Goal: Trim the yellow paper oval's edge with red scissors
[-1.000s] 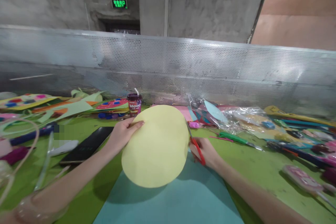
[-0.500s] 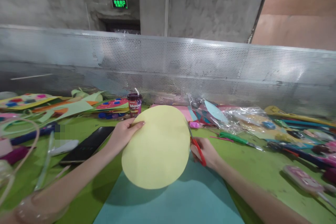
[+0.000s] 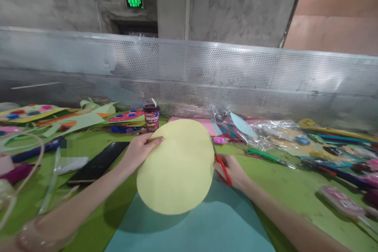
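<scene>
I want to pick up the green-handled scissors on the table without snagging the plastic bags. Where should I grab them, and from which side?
Take the green-handled scissors by the green handle end, probably coming from above on the near side. They lie flat on the green table, handles left, blade pointing right toward the clutter, and the plastic bags sit just behind them.

White lettering reading "Meco" is seen on the dark red drink cup (image 3: pixel 151 117) standing on the tabletop (image 3: pixel 283 189). A green illuminated sign (image 3: pixel 134 3) is mounted above the doorway (its characters are too small to be read).
</scene>
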A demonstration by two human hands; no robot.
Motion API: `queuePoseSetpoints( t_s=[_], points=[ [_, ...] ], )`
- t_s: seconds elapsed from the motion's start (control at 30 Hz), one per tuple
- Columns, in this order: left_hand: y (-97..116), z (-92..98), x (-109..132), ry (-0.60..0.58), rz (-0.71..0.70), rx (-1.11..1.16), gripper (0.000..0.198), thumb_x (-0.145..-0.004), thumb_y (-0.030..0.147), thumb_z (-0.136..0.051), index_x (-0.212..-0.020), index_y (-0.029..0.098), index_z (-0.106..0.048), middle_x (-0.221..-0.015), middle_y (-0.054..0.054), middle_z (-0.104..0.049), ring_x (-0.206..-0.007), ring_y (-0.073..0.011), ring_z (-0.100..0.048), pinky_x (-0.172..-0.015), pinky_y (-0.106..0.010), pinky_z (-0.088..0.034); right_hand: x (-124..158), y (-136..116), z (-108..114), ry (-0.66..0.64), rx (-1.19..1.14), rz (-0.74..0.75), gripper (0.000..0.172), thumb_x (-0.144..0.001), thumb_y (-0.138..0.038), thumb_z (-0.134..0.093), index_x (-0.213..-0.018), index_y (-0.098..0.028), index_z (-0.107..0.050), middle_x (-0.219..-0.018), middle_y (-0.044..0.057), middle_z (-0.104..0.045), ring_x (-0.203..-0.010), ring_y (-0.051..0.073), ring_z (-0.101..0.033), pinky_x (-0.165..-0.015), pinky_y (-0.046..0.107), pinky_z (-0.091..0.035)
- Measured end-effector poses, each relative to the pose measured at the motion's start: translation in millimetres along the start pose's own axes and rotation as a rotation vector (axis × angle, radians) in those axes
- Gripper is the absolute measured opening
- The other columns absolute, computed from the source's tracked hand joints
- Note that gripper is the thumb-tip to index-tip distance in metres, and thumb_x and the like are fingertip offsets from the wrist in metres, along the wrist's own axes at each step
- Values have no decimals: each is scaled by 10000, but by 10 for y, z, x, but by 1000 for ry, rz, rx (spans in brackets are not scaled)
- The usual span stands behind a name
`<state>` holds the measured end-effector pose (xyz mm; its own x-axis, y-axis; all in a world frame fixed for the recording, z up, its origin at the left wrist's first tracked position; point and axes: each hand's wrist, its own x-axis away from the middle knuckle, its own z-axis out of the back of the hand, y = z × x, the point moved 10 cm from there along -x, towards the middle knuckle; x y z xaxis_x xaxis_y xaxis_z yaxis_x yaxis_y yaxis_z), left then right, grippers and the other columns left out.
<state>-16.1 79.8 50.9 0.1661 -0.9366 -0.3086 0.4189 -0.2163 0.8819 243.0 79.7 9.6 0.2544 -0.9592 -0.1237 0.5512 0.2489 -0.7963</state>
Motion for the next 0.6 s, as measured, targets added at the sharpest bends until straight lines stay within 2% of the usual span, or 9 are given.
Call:
queuePoseSetpoints(
  t_s=[0.4, 0.6],
  points=[
    [22, 20, -11, -16, -12, -56, 355, -645, 465, -556, -827, 177, -656, -754, -35, -693, -635, -216, -623, -509, -265, -456, 15, -71, 10, 2, 29, 26, 134, -669, -224, -387, -553, -164, -415, -411, -35, -488, -357, 90, -461, -361, 179, -344],
    [0, 0, -29, -42, 6, 9, 362, -636, 455, -572, -856, 180, -654, -766, -31, -696, -639, -208, -626, -523, -260, -461, 23, -133, 33, 3, 85, 75, 192, -696, -246, -385, -528, -160, -418, -395, -24, -502, -369, 95, -461, -383, 187, -345]
  ],
)
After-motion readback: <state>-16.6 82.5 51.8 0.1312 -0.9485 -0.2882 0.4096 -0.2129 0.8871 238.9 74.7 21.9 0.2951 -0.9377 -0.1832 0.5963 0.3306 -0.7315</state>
